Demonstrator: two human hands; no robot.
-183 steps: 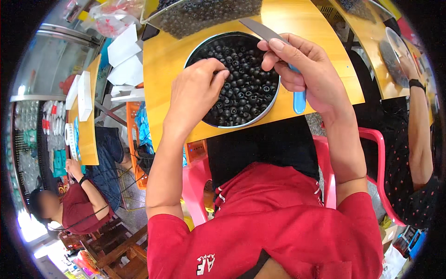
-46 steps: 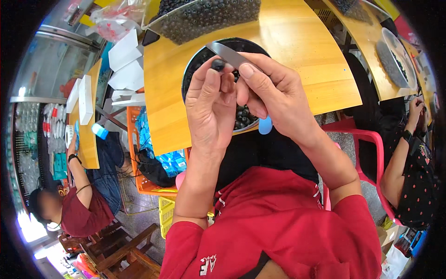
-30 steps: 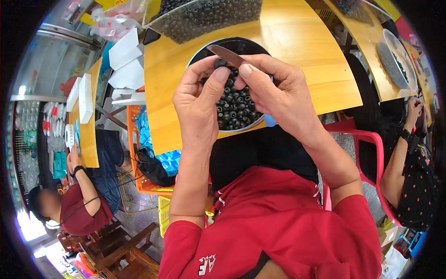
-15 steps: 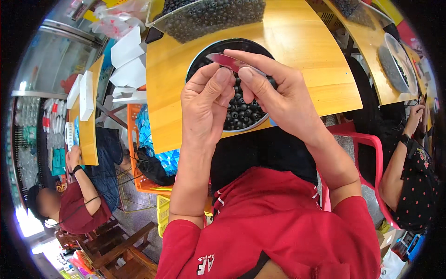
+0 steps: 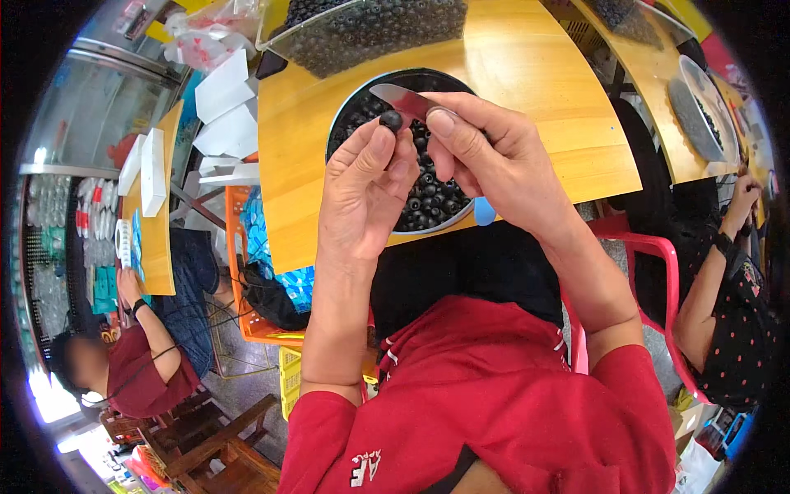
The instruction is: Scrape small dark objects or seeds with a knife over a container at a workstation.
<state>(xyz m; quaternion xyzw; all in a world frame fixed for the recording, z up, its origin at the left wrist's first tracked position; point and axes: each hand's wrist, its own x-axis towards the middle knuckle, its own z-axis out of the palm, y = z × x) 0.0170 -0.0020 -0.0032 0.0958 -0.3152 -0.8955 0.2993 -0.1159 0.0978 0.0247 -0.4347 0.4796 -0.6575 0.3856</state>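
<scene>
My left hand (image 5: 366,177) pinches a black round bead (image 5: 391,121) between thumb and fingertips, over a round bowl (image 5: 336,121) on the table. In my right hand (image 5: 498,152) is a small knife; its pointed metal blade (image 5: 401,98) reaches left, just above the bead. Both hands partly hide the bowl. Many loose black beads (image 5: 429,198), some showing small holes, fill it. A light-blue rounded piece (image 5: 485,212) shows by the bowl's near right rim, partly under my right wrist.
A clear bin (image 5: 374,37) of black beads stands at the table's (image 5: 543,99) far side. An orange crate (image 5: 236,272) with blue packets is at the left. One person (image 5: 148,370) sits far left; another (image 5: 724,305) sits right, beyond a red chair (image 5: 671,272).
The knife has lifted away from my left fingertips and tilted. The black bead now shows between my left thumb and fingers. More of the light-blue piece is visible.
</scene>
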